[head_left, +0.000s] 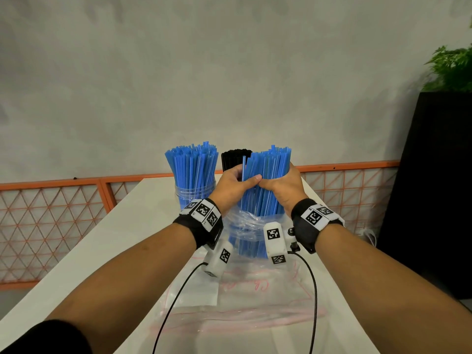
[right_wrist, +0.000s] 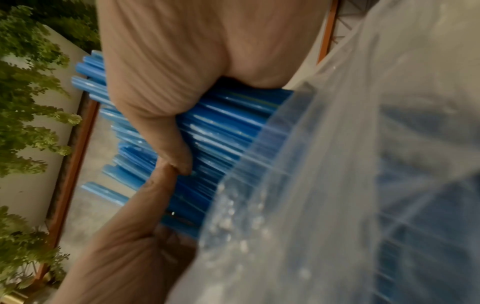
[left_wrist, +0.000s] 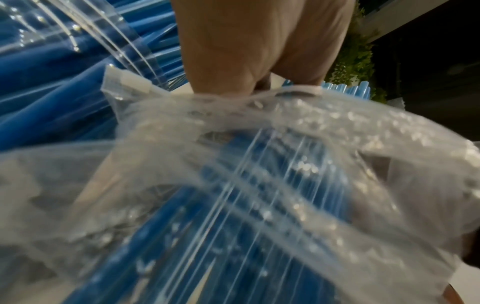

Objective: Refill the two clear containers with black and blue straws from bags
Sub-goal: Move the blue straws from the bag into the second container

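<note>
Currently, both hands hold one bundle of blue straws [head_left: 265,180] above the white table [head_left: 122,226]. The left hand [head_left: 233,186] wraps the bundle from the left, thumb laid across the near face; the right hand [head_left: 283,190] wraps it from the right, fingers curled behind. The two thumbs meet at the front of the bundle.

Appearance: the straws are thin, straight, uniformly bright blue tubes, packed tightly and fanning slightly wider at the top. Their upper ends are uneven in height.

Orientation: the long axis runs near vertical, upper ends pointing up and away from the person. The lower part sits inside a crumpled clear plastic bag [head_left: 251,226], bunched just below the hands.

Behind the bundle to the left, a clear container [head_left: 194,194] stands on the table holding more blue straws upright. Black straws [head_left: 233,158] stand upright between that container and the held bundle; their container is hidden. A flat empty bag [head_left: 245,300] lies on the table nearer the person.
</note>
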Demonstrator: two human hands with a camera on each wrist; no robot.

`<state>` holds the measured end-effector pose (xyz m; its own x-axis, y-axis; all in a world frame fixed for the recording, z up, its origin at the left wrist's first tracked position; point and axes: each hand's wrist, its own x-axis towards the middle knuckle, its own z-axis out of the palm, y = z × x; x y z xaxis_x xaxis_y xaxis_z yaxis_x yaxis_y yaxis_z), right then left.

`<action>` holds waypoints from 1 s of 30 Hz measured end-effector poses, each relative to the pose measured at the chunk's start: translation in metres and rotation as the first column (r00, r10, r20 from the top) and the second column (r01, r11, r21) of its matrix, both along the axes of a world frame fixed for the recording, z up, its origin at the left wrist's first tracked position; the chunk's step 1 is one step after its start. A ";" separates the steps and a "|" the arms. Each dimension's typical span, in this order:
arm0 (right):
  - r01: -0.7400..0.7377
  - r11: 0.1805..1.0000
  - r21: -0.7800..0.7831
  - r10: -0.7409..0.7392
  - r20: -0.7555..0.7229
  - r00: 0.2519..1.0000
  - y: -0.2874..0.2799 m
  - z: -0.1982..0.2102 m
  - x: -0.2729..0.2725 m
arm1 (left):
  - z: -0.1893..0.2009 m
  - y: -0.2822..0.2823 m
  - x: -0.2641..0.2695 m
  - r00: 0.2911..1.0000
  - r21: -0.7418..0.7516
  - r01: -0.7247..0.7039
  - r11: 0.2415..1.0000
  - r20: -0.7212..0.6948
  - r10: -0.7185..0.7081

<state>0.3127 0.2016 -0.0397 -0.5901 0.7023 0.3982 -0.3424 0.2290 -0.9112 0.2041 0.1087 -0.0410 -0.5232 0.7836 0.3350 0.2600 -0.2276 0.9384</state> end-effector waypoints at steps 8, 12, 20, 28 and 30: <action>0.012 1.000 0.007 -0.012 -0.003 1.000 0.001 -0.001 -0.002 | 0.006 0.002 -0.001 0.999 -0.028 -0.020 0.999 -0.048 0.018; 0.060 0.997 0.050 -0.061 0.024 0.998 0.003 -0.001 -0.001 | 0.019 -0.001 -0.005 0.994 0.018 -0.011 1.000 -0.112 0.013; 0.126 0.989 0.074 -0.130 0.057 0.990 0.007 -0.002 -0.003 | 0.002 -0.009 -0.020 0.994 -0.084 0.018 0.996 -0.102 -0.026; 0.140 0.985 0.102 -0.150 0.087 0.985 0.004 -0.003 -0.006 | 0.019 -0.014 -0.020 0.998 -0.036 -0.017 0.999 -0.053 0.016; 0.156 0.982 0.106 -0.167 0.096 0.981 0.005 -0.004 -0.008 | 0.040 -0.020 -0.019 0.999 0.059 -0.036 0.998 -0.011 0.037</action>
<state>0.3050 0.2069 -0.0436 -0.5139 0.7525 0.4120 -0.1979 0.3634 -0.9104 0.1850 0.0889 -0.0007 -0.5466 0.7427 0.3867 0.2804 -0.2728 0.9203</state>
